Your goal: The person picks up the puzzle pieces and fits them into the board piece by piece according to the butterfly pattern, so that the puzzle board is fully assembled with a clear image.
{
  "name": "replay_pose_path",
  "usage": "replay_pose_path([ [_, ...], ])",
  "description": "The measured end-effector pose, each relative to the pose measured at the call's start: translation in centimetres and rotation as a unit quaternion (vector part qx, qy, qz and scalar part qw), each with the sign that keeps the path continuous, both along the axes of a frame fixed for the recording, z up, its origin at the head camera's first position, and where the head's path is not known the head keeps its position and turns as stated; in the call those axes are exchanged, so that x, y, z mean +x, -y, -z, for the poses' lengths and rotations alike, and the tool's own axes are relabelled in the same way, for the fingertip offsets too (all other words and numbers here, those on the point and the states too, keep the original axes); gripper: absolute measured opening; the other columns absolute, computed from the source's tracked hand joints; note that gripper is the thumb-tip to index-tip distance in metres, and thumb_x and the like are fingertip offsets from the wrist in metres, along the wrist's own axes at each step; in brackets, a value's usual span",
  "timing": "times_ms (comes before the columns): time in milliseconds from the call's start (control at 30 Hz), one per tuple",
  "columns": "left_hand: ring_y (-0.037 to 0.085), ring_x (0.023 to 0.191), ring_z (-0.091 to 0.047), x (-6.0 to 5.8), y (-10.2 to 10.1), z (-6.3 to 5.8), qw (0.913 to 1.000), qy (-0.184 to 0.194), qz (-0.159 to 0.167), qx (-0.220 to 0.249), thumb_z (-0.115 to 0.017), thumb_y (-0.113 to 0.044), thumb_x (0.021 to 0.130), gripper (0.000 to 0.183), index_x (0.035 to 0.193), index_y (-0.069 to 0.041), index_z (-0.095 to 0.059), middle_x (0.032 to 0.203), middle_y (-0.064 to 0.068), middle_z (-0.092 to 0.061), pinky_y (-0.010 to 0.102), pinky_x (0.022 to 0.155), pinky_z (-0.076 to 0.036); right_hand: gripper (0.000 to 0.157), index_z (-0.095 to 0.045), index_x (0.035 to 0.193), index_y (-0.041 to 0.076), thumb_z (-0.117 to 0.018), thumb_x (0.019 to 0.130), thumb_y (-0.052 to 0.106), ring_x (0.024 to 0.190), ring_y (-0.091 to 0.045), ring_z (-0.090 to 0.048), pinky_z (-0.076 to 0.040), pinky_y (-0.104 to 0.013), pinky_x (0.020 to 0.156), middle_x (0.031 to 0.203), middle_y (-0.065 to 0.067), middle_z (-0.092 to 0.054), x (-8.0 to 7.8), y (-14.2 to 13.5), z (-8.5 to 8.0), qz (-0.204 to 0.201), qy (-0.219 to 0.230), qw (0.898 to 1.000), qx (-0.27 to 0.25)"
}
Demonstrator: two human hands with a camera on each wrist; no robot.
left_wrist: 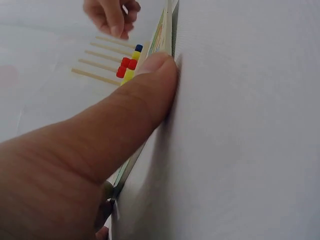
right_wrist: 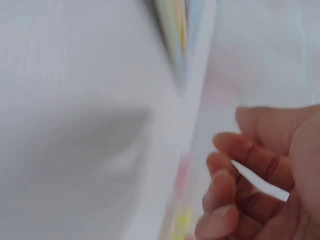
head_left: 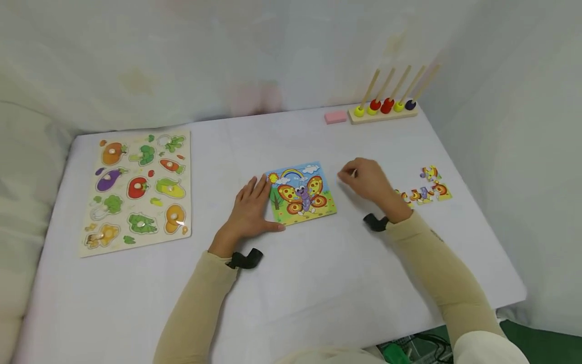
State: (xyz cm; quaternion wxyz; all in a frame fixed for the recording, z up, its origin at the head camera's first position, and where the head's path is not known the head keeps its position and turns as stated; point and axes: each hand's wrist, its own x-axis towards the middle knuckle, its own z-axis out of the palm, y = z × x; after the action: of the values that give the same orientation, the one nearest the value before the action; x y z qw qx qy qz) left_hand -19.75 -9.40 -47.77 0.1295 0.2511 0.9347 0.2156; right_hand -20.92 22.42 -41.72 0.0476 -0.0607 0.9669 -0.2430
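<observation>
A square butterfly puzzle board [head_left: 302, 194] lies flat near the middle of the table. My left hand [head_left: 247, 212] rests against its left side, fingers spread along the edge and thumb at the lower left corner. Up close in the left wrist view, the thumb [left_wrist: 125, 105] touches the board's edge. My right hand [head_left: 366, 179] is raised to the right of the board, apart from it. Its fingers [right_wrist: 225, 187] are loosely bent with the thumb apart from them, and nothing shows in its grasp. Several loose jigsaw pieces [head_left: 440, 189] lie right of this hand, partly hidden by the wrist.
A wooden vegetable peg puzzle [head_left: 150, 189] covers the table's left part. At the back right stand a bead rack [head_left: 384, 116] with upright rods and coloured beads, and a pink block [head_left: 335, 117] beside it. White cloth walls [head_left: 204, 60] border the table.
</observation>
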Motion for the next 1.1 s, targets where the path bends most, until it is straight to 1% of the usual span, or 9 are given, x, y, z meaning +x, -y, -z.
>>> replay_pose_path([
  [133, 0.033, 0.15, 0.004, -0.1, 0.1, -0.1, 1.0, -0.002, 0.003, -0.006, -0.076, -0.063, 0.068, 0.123, 0.155, -0.006, -0.01, 0.163, 0.009, -0.001, 0.056, 0.117, -0.007, 0.026, -0.07, 0.102, 0.0, -0.059, 0.094, 0.021, 0.085, -0.032, -0.058, -0.044, -0.044, 0.072, 0.098, -0.02, -0.067, -0.1, -6.7, -1.1, 0.108, -0.035, 0.993, 0.031],
  [267, 0.033, 0.15, 0.005, -0.2, 0.2, -0.1, 0.9999, 0.001, 0.002, -0.011, -0.075, -0.064, 0.068, 0.124, 0.155, -0.007, -0.009, 0.163, 0.009, 0.0, 0.056, 0.118, -0.007, 0.037, -0.062, 0.114, -0.004, -0.055, 0.093, 0.026, 0.094, -0.042, -0.057, -0.046, -0.052, 0.076, 0.109, -0.028, -0.062, 0.3, -12.2, -1.3, 0.184, 0.008, 0.978, 0.095],
  [367, 0.032, 0.15, 0.006, -0.3, 0.3, 0.1, 0.9999, 0.005, -0.002, -0.013, -0.074, -0.065, 0.068, 0.123, 0.155, -0.007, -0.008, 0.163, 0.008, 0.001, 0.055, 0.118, -0.006, 0.055, -0.052, 0.123, -0.009, -0.056, 0.092, 0.035, 0.096, -0.047, -0.053, -0.046, -0.053, 0.075, 0.114, -0.034, -0.055, 0.9, -14.8, -1.3, 0.207, 0.077, 0.966, 0.134],
  [500, 0.031, 0.15, 0.008, -0.2, 0.4, 0.2, 0.9999, 0.008, -0.005, -0.014, -0.073, -0.066, 0.069, 0.124, 0.155, -0.008, -0.007, 0.163, 0.007, 0.002, 0.055, 0.118, -0.005, 0.064, -0.051, 0.109, -0.016, -0.057, 0.09, 0.046, 0.084, -0.041, -0.048, -0.044, -0.043, 0.06, 0.101, -0.034, -0.049, 1.7, -16.3, -1.2, 0.227, 0.151, 0.949, 0.16],
  [600, 0.031, 0.15, 0.008, -0.2, 0.4, 0.4, 0.9999, 0.009, -0.005, -0.011, -0.073, -0.066, 0.069, 0.124, 0.155, -0.008, -0.006, 0.163, 0.007, 0.003, 0.055, 0.118, -0.005, 0.06, -0.054, 0.093, -0.012, -0.057, 0.09, 0.048, 0.075, -0.033, -0.046, -0.04, -0.036, 0.054, 0.089, -0.026, -0.048, 1.9, -16.5, -1.2, 0.242, 0.17, 0.941, 0.167],
  [733, 0.03, 0.15, 0.008, -0.2, 0.2, 0.5, 1.0, 0.005, -0.003, -0.008, -0.073, -0.066, 0.069, 0.124, 0.155, -0.008, -0.006, 0.163, 0.007, 0.002, 0.055, 0.118, -0.005, 0.053, -0.055, 0.084, -0.007, -0.06, 0.089, 0.045, 0.066, -0.028, -0.047, -0.037, -0.033, 0.052, 0.076, -0.018, -0.05, 1.8, -16.6, -1.0, 0.247, 0.158, 0.943, 0.159],
  [900, 0.031, 0.15, 0.007, -0.2, 0.1, 0.5, 0.9999, 0.005, 0.0, -0.011, -0.073, -0.066, 0.069, 0.124, 0.155, -0.008, -0.006, 0.163, 0.007, 0.002, 0.055, 0.118, -0.005, 0.057, -0.05, 0.104, -0.011, -0.066, 0.087, 0.041, 0.075, -0.033, -0.049, -0.041, -0.036, 0.057, 0.088, -0.024, -0.054, 1.8, -17.1, -0.6, 0.258, 0.138, 0.949, 0.12],
  [1000, 0.032, 0.15, 0.007, -0.2, 0.0, 0.3, 0.9999, 0.004, 0.001, -0.011, -0.074, -0.066, 0.068, 0.124, 0.155, -0.007, -0.007, 0.163, 0.008, 0.001, 0.055, 0.118, -0.005, 0.051, -0.045, 0.11, -0.008, -0.066, 0.088, 0.033, 0.081, -0.037, -0.049, -0.04, -0.037, 0.06, 0.098, -0.027, -0.053, 1.9, -17.0, -0.6, 0.269, 0.1, 0.953, 0.099],
  [1100, 0.033, 0.15, 0.005, -0.1, 0.1, 0.0, 1.0, 0.005, 0.001, -0.007, -0.074, -0.065, 0.068, 0.124, 0.155, -0.007, -0.008, 0.163, 0.009, 0.0, 0.056, 0.118, -0.006, 0.034, -0.05, 0.108, -0.004, -0.061, 0.091, 0.023, 0.082, -0.037, -0.05, -0.038, -0.037, 0.06, 0.1, -0.026, -0.055, 2.0, -16.0, -1.0, 0.261, 0.034, 0.962, 0.078],
])
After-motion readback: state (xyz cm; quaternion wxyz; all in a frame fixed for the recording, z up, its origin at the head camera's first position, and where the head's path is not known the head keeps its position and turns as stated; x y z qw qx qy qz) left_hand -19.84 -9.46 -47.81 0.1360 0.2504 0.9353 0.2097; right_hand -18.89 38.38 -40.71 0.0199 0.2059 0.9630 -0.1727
